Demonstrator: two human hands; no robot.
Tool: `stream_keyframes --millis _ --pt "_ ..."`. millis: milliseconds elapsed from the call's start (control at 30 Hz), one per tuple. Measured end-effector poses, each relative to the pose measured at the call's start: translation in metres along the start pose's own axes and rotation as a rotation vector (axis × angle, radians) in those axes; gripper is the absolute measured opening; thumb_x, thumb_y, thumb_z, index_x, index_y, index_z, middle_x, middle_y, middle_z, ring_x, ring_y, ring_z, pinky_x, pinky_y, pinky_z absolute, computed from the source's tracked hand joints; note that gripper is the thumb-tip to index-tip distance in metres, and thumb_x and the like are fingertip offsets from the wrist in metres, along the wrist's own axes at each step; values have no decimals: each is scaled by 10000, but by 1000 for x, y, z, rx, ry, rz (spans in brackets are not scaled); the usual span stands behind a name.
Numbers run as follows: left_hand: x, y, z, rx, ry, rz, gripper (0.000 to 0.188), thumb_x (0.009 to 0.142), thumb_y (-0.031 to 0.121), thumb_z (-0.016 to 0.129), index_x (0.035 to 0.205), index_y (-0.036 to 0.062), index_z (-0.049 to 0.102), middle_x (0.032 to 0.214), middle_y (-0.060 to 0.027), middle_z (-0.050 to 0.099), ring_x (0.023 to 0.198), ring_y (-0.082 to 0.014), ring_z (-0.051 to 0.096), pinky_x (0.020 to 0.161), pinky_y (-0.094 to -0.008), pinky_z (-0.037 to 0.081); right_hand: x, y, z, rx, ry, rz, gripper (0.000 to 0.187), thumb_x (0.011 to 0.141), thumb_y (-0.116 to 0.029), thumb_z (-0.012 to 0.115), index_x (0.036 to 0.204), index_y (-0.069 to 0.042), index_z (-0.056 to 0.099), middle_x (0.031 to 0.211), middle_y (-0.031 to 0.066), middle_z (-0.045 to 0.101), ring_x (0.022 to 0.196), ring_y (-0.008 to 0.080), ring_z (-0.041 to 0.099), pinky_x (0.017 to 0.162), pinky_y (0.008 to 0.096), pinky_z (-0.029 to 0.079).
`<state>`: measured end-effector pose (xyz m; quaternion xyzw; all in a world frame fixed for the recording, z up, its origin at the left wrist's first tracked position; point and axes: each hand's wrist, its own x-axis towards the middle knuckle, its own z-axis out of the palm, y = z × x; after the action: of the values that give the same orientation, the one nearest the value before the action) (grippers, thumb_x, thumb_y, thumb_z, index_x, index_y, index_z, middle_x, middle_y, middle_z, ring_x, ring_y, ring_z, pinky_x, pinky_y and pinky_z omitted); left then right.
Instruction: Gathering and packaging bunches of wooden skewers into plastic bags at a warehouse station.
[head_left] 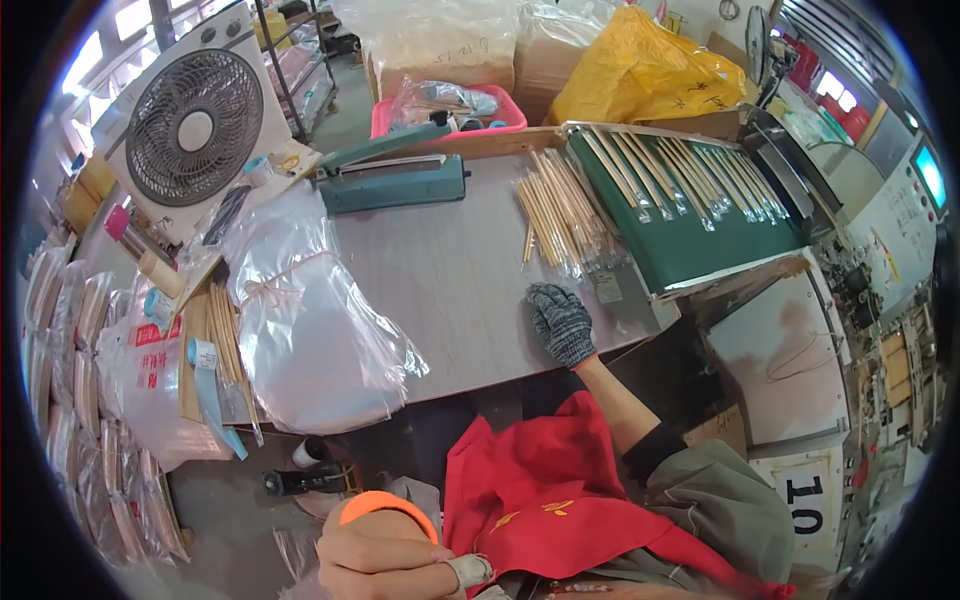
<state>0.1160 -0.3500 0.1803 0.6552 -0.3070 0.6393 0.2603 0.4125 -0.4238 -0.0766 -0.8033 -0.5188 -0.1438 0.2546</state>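
My right hand [562, 325], in a grey knitted glove, rests on the table near its front edge. Its fingers are loosely stretched, with nothing visible in them. Just beyond lies a pile of thin wooden sticks [565, 215], many in clear plastic sleeves. More sleeved sticks [690, 175] lie spread over a green conveyor belt [690, 250] to the right. At the lower edge, very close, my left hand [385, 560] is bare with curled fingers and white tape around one. An orange band [390, 503] shows against it. Whatever those fingers hold is hidden.
A teal bag sealer [395, 185] stands at the table's back. Stacked clear plastic bags [315, 345] cover its left side, beside a box fan [195, 130]. Behind are a pink basket [505, 112] and a yellow sack [650, 70]. Red cloth [545, 500] covers my lap.
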Motion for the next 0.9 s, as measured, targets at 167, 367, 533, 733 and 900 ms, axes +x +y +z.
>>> stream_keyframes --millis 167,367,533,733,900 --pt "-2 0 -1 -43 65 88 185 834 172 570 777 -3 580 686 -123 611 543 -188 538 505 -269 465 0 0 0 -26 21 -27 300 795 -170 559 1089 -118 591 1139 80 585 1049 278 531 908 387 426" --pt "-6 4 -1 5 37 -48 158 819 153 589 773 2 588 706 -111 617 558 -181 546 513 -271 468 0 -1 -2 8 32 -20 286 790 -157 566 1071 -112 596 1122 88 588 1047 280 534 908 388 427" --pt "-5 3 -2 -46 -2 -29 128 751 128 635 783 8 603 732 -109 622 585 -183 559 528 -266 472 1 0 -1 2 40 -27 280 792 -159 566 1066 -109 599 1117 90 591 1038 281 540 903 391 430" --pt "-3 8 -3 -41 -38 -112 135 735 124 642 796 9 607 732 -110 623 577 -185 553 524 -268 470 1 -1 -1 10 45 -22 282 792 -156 565 1067 -110 600 1121 87 591 1033 279 544 899 387 434" --pt "-1 3 -2 -55 -32 -63 132 744 124 642 797 7 609 726 -107 622 575 -186 552 523 -265 469 0 -1 -1 3 48 -22 283 792 -159 564 1069 -112 600 1123 85 591 1037 277 543 901 386 433"
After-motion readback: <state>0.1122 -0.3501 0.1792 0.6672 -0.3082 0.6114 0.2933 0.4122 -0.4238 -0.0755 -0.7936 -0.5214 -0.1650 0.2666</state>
